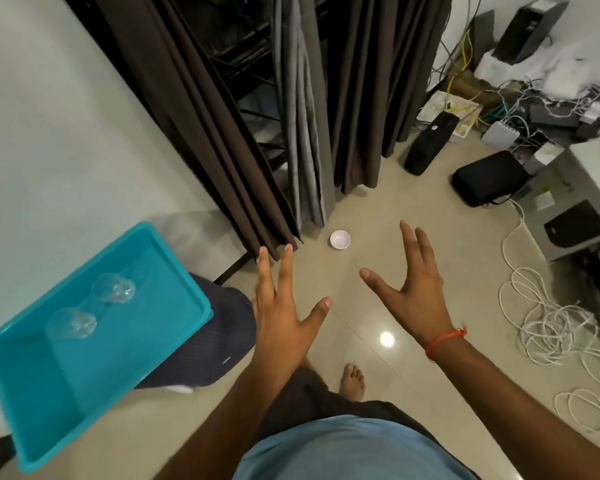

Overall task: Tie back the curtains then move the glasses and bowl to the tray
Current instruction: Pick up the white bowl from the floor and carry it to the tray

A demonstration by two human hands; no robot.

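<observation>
A small white bowl (340,239) stands on the floor just in front of the curtains. Both of my hands are stretched out above the floor toward it with straight, spread fingers, holding nothing: my left hand (284,306) to its lower left, my right hand (409,282) to its lower right. A teal tray (174,271) at the left holds two clear glasses (113,289) (71,323). Dark brown curtains (222,140) and a grey curtain panel (302,116) hang down to the floor behind the bowl.
The tray rests on a dark round seat (222,341) beside a white wall. At the right lie black devices (485,178), boxes and loose white cables (551,323). My bare foot (352,381) stands on the beige tile floor.
</observation>
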